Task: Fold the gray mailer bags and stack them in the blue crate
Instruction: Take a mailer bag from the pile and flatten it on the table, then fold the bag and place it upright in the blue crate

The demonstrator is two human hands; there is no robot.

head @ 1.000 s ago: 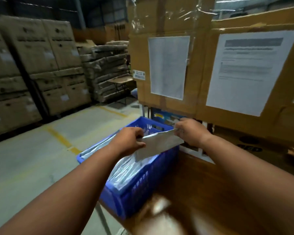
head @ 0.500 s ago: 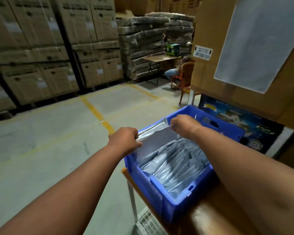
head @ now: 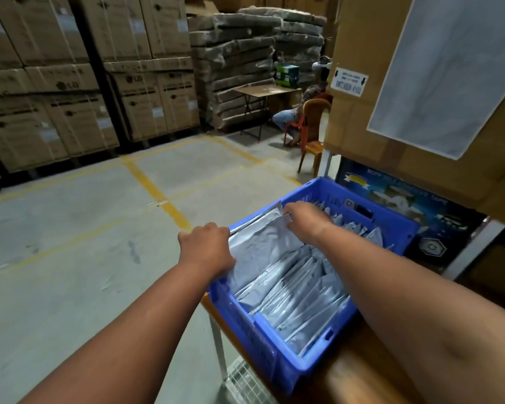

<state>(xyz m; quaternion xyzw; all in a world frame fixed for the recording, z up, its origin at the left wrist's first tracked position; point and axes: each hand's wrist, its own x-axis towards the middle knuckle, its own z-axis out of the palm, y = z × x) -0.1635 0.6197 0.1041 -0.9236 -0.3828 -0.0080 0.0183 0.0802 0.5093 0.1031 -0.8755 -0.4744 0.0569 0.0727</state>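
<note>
Lower right of the frame, on a wooden bench (head: 362, 371), both hands hold a folded gray mailer bag (head: 260, 243) over the blue crate (head: 274, 357): left hand (head: 206, 247) grips its near edge, right hand (head: 306, 220) pinches the far. Released unevenly, it may unfold across the stacked mailer bags (head: 298, 298).

1. Your folded gray mailer bag (head: 263, 243) stands nearly upright at the crate's left end, creased and glossy.
2. Your blue crate (head: 391, 225) sits on the worktop, packed with more gray mailer bags (head: 298, 301) leaning in overlapping rows.
</note>
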